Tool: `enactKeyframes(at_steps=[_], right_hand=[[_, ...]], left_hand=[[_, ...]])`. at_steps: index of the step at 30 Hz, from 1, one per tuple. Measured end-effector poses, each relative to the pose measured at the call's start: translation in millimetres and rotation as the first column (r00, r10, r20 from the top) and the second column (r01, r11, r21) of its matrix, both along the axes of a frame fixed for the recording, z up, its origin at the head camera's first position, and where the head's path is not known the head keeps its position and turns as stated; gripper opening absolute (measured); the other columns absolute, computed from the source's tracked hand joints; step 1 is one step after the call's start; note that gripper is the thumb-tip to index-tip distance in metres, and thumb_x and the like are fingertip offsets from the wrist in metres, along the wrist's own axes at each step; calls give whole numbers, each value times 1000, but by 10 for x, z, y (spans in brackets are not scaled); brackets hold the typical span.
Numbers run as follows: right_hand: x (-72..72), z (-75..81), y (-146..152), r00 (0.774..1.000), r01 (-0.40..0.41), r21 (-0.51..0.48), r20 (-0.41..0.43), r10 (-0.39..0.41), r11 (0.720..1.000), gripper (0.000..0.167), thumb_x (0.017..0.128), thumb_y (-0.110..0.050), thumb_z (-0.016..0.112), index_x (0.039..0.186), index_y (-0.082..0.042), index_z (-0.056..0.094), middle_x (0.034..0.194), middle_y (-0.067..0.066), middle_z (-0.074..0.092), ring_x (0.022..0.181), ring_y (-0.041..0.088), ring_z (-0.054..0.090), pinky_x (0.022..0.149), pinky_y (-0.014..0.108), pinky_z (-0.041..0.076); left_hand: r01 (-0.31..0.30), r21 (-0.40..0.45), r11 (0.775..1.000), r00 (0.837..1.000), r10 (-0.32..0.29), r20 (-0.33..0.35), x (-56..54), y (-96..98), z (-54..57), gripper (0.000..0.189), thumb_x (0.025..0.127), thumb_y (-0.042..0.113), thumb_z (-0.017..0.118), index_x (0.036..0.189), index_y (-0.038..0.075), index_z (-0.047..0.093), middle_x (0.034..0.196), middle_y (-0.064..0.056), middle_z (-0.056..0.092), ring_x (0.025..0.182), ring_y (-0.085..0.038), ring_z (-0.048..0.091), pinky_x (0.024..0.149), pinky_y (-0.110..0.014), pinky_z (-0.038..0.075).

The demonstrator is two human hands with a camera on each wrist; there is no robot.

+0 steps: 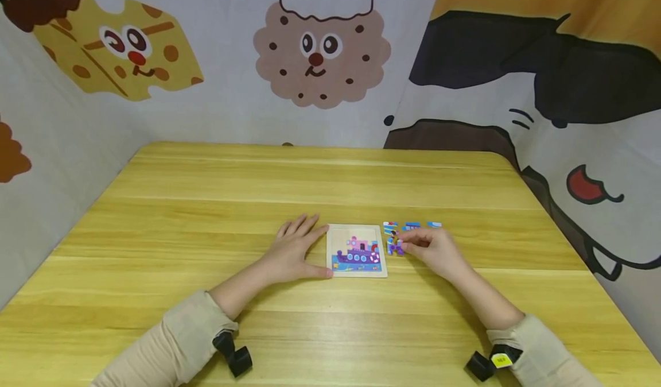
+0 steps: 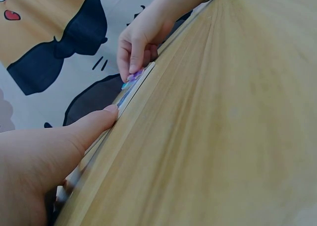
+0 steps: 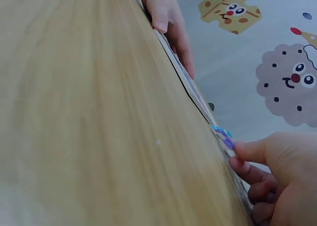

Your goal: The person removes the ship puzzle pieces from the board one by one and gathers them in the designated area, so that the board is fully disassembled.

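Note:
A square wooden jigsaw board [image 1: 356, 231] lies on the table with a pink and purple ship picture in its lower part; pale wood shows in the upper part. Against its left edge rests my left hand [image 1: 294, 255], fingers spread, thumb at the lower left corner and a fingertip near the upper one. Just right of the board, my right hand [image 1: 436, 253] pinches a blue and purple jigsaw piece [image 3: 225, 138] between thumb and index finger. Several loose pieces [image 1: 412, 225] lie beyond and beside that hand, partly hidden by it.
The wooden table [image 1: 330, 329] reaches back to a cloth backdrop [image 1: 217, 117] printed with cartoon figures. Black wrist devices [image 1: 234, 355] are strapped at both sleeves.

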State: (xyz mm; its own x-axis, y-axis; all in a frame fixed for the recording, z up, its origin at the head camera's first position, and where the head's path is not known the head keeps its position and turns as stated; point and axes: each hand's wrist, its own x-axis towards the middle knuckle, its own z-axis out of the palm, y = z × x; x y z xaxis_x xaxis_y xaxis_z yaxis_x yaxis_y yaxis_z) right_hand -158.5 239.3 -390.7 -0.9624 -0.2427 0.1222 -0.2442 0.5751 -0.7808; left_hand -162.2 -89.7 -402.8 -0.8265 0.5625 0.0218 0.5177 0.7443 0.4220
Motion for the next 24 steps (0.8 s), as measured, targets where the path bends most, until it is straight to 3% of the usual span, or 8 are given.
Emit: enactKeyframes(at_steps=[9,15,24], right_hand=[[-7,-30,-24,995,11,150,-95,4,989,12,84,-8,74,96,-8,77,94,5,72,79,15,63,61,24,50],[6,-37,-24,987,18,246,-161,23,969,13,82,-10,76,95,-9,78,88,0,72,68,13,51,56,26,43],[21,-22,-32,984,27,225,-178,14,974,13,82,-10,76,95,-9,78,86,-1,71,65,14,49,53,25,42]], left_hand=[[-2,-1,1000,1000,2,-1,6,-1,4,100,75,72,60,152,17,28,159,-11,10,144,-34,3,111,-56,0],[-1,3,1000,1000,1,-1,10,7,3,100,76,72,61,152,16,29,158,-11,10,143,-35,3,111,-57,0],[-2,2,1000,1000,2,-2,13,1,5,99,76,71,61,152,16,29,158,-11,10,143,-34,3,111,-56,0]])
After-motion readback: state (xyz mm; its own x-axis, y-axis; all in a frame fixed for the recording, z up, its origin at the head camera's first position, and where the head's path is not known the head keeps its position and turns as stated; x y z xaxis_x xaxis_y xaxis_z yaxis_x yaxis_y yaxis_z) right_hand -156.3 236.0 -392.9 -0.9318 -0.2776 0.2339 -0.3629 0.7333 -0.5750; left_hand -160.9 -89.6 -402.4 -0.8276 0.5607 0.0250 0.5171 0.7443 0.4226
